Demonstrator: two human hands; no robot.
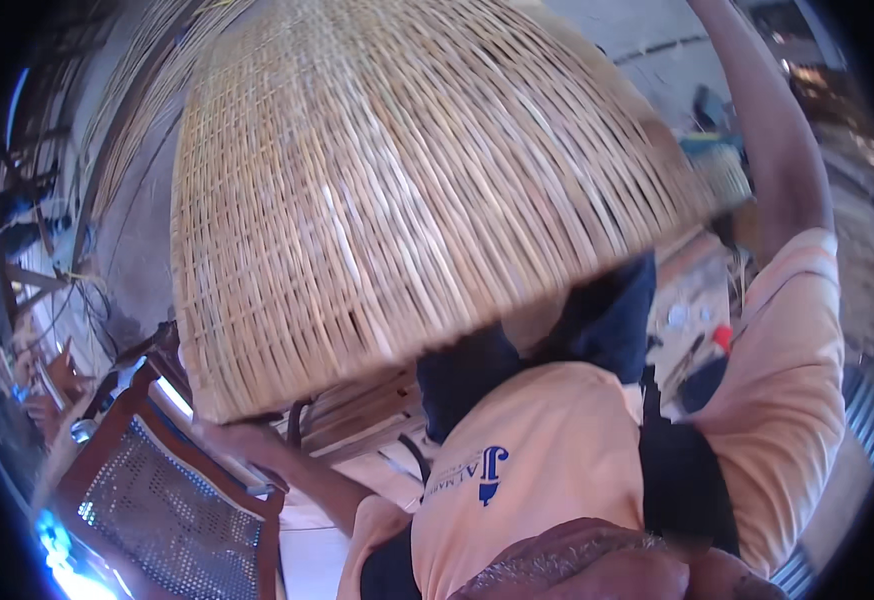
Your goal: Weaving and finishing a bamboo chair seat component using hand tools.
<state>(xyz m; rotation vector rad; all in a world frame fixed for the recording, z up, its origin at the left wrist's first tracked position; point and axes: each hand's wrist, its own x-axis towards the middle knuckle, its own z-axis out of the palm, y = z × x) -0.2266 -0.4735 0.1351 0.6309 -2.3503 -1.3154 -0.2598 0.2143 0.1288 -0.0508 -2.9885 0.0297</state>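
Head view: left hand point(244, 443) against corner of woven panel point(387, 210), finger spread unclear

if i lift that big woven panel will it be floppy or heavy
The woven panel is probably springy rather than floppy, since its broad sheet shows no folds. It seems likely light for its size, with small gaps showing in the weave. Its ribbed surface probably isn't very slippery.

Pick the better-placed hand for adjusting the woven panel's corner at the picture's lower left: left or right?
Likely left: the left hand is right at that corner of the woven panel; the right arm stretches to the picture's top edge, its hand out of view.
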